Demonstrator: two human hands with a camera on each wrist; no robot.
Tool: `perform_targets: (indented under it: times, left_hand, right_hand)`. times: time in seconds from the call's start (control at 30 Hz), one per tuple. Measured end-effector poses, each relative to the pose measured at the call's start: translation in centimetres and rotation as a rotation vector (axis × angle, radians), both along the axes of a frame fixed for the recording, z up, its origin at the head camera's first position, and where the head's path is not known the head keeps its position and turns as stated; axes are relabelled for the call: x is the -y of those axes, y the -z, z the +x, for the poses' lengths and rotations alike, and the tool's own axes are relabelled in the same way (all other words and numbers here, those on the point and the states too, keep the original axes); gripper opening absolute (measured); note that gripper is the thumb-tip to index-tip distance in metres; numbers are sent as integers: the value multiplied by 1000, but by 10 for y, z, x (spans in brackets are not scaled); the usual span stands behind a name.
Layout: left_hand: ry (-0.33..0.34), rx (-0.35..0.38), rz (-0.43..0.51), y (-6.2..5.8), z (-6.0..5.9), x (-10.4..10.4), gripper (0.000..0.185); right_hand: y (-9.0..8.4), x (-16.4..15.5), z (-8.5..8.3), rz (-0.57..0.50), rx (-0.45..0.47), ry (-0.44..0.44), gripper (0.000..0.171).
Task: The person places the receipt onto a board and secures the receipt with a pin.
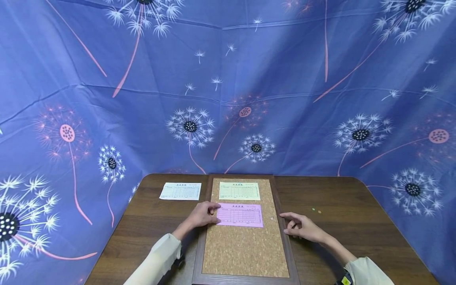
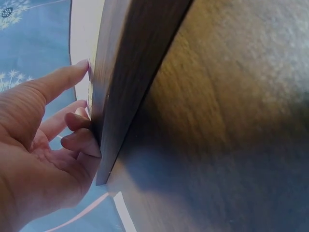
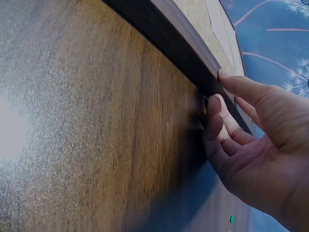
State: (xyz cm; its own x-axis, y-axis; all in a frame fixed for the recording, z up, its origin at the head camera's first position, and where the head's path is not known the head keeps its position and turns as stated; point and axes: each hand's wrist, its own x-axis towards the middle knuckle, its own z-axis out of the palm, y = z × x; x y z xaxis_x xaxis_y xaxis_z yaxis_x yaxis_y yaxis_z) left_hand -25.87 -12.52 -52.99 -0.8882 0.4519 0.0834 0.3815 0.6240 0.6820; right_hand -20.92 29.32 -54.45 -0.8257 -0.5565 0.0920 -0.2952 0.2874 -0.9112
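A pink printed form slip lies on the cork board, below a pale green slip. My left hand reaches over the board's left frame, its thumb and index fingertip pressing the left edge of the pink slip. In the left wrist view, the other fingers of the left hand bend beside the dark wooden frame. My right hand touches the right side of the frame with its index finger and thumb. Its remaining fingers curl loosely against the frame's outer side in the right wrist view.
A white printed slip lies on the brown table left of the board. A small pin shows on the cork near its right side. One green pin and one orange pin lie beyond the right hand. A blue dandelion-print curtain hangs behind.
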Motion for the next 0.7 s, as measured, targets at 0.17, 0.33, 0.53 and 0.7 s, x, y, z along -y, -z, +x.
perform_targets:
  times: [0.17,0.33,0.53,0.7]
  left_hand:
    - [-14,8,-5,0,1,0,48]
    - [-12,-1,-8,1,1,0,48]
    - [-29,-8,-6,2,1,1,48]
    - [-34,-3,8,5,0,2,47]
  right_hand:
    - [2,-7,-1,12,-15,27,47]
    - [-1,-19,1,49,-18,112,41]
    - [-7,-34,1,96,-16,182,41]
    - [-7,-45,2,169,-53,325,37]
